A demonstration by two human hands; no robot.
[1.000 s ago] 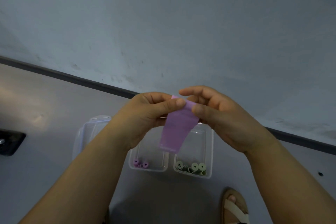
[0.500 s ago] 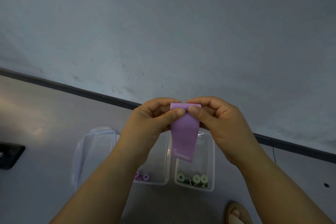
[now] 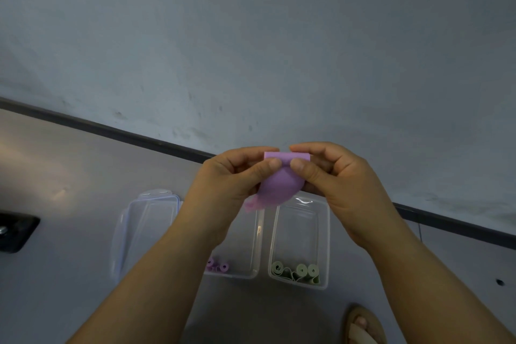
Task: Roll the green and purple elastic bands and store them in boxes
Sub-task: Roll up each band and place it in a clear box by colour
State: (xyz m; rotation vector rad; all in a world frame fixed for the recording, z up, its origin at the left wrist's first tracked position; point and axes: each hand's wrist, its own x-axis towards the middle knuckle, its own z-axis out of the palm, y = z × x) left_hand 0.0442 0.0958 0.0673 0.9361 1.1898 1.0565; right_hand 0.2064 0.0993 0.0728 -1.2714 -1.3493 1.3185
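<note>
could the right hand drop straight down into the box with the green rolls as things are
Probably yes, once it lets go. The right hand is pinching the purple band with the left hand, but the green-roll box sits open below it, no lid on.

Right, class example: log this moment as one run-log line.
step: rolling | held: purple band | left hand, right hand: pinching top | boxes: purple rolls, green rolls
</note>
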